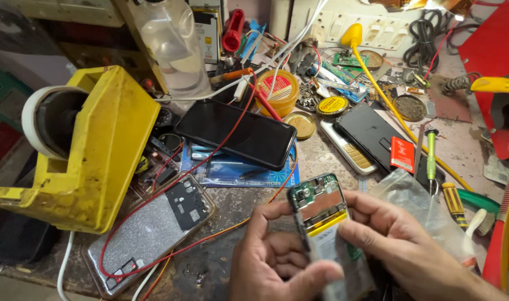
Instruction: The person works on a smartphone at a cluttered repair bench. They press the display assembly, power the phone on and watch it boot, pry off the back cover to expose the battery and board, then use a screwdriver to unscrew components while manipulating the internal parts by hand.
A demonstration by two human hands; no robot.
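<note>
The left hand [277, 262] and right hand [402, 245] are holding an opened smartphone with its back cover off, green circuit board and pale battery exposed [321, 223], low in the head view, above the dark worn surface [232, 206]. The left fingers are curling under the phone's left edge, thumb pressing on the lower battery; the right fingers are pinching the right edge, thumb lying near the yellow battery strip.

Nearby: a removed grey phone back panel [148, 234] is lying to the left with a red wire [171, 184] crossing it; a yellow tape dispenser [93, 150] is standing beyond it; a black smartphone, screen up [238, 134], is resting behind.

Judgement: grip should stay on the frame edges, keeping pressure off the battery and board, with the phone kept level over the surface.
</note>
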